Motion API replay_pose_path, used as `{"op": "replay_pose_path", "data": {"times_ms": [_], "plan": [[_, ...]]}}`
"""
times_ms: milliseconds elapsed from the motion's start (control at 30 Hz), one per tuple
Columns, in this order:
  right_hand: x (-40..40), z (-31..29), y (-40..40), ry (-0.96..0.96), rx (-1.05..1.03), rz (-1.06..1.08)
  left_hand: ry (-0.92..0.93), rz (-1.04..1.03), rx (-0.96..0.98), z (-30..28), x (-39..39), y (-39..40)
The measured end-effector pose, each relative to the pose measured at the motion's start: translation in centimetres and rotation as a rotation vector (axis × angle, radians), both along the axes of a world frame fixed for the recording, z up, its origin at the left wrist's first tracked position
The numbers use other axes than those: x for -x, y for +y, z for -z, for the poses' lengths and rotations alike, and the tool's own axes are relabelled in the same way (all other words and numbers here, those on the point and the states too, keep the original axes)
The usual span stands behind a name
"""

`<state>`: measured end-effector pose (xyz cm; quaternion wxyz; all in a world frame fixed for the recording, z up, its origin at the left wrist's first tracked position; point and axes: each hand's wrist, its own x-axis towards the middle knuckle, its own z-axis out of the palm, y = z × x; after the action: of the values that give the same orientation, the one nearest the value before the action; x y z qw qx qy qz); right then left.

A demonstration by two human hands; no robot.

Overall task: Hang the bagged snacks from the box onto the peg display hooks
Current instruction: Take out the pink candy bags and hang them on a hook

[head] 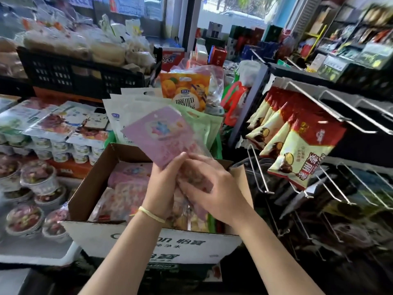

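One cardboard box (93,184) is sitting below both grips, one pink bag (157,135) is rising above them, one black crate (70,75) far left; red-topped bags (302,150) hanging right, count unclear.

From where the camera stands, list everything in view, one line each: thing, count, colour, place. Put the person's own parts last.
pink snack bag: one, pink, held above the box
cardboard box: one, brown and white, centre, more pink bags inside
red and cream bags: a row, hanging from a peg, right
peg hooks: several, metal, right, most bare
orange bag: one, behind the box
black crate: one, upper left
yoghurt cups: many, white, left
left hand: grips the bag's lower edge
right hand: fingers rest on the bag
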<state>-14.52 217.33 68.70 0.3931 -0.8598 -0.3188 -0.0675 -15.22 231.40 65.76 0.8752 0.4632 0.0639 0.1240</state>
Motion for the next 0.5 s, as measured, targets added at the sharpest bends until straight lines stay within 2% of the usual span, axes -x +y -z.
{"op": "replay_pose_path", "data": {"times_ms": [167,367,500], "plan": [[-0.9,0.9,-4.0,0.013,-0.103,0.306,0.106,0.064,0.132,1.9,-0.2,0.6],[0.2,1.0,-10.0,0.68,-0.535,0.305,0.209,0.252,0.032,1.6,0.3,-3.7],[2.0,1.3,-16.2,0.729,-0.668,0.386,0.277,0.364,-0.104,0.8,0.0,-10.0]]}}
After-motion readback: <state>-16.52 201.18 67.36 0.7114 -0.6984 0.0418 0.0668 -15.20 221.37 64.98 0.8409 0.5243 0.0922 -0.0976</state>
